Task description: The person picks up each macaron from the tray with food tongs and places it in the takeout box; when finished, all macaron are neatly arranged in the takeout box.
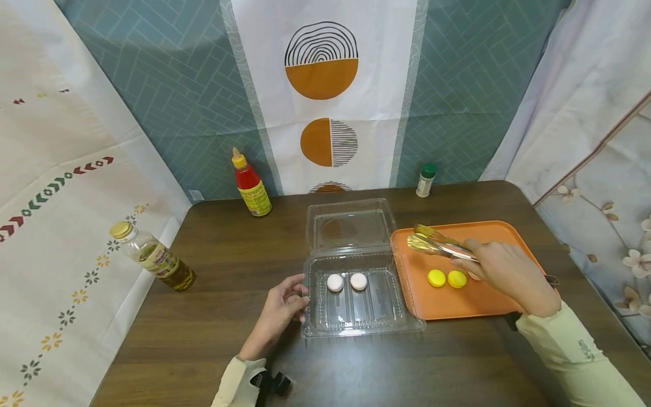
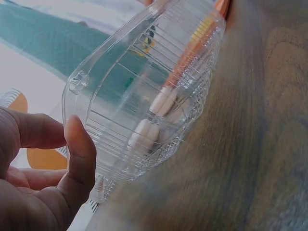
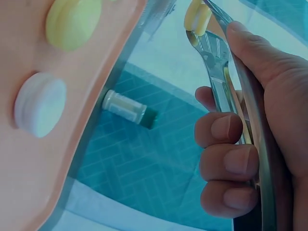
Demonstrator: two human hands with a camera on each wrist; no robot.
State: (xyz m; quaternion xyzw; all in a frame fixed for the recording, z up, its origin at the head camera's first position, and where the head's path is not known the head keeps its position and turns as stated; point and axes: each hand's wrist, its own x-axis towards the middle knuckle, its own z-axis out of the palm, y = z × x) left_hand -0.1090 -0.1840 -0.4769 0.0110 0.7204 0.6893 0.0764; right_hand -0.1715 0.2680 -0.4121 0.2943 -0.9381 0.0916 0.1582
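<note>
My left hand [image 1: 285, 302] pinches the left rim of a clear plastic clamshell container [image 1: 351, 325] between thumb and fingers. Two white macarons [image 2: 144, 134] lie side by side inside it, and its lid [image 1: 351, 212] is folded back. In my right hand [image 1: 503, 271] is a pair of metal tongs [image 1: 447, 249], gripped along the arms. Between the tong tips sits a yellow macaron [image 3: 197, 18], held above the orange tray [image 1: 488, 232]. Two more yellow macarons [image 1: 446, 278] rest on the tray. A white macaron [image 3: 41, 104] there is mostly hidden by my right hand in the head view.
A red sauce bottle [image 1: 251, 189] and a small green-capped shaker [image 1: 426, 181] stand along the back of the brown table [image 1: 229, 254]. An oil bottle [image 1: 157, 260] is at the left. The tray's left edge meets the container's right side.
</note>
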